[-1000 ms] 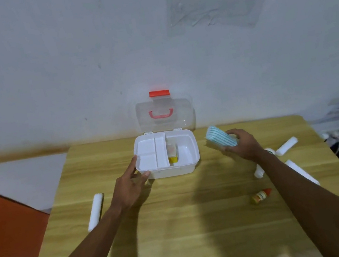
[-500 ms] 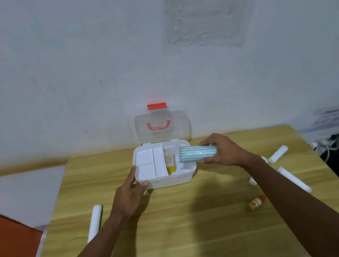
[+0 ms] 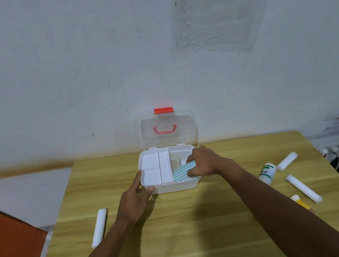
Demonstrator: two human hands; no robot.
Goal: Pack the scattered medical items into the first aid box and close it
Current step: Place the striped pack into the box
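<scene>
tucks striped pack (image 3: 183, 170), outside a second ago, into first aid box (image 3: 173, 186) with gripping right hand (image 3: 204, 160); braces box with straight-fingered left hand (image 3: 134, 198).

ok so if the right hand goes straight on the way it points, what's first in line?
Right hand, gripping the striped pack, points left into the first aid box. First in line is probably the white insert tray filling the box's left half, though depth is unclear.

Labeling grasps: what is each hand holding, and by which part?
Right hand grips the striped blue pack by its right end, over the first aid box. Left hand only touches its front-left corner.
</scene>
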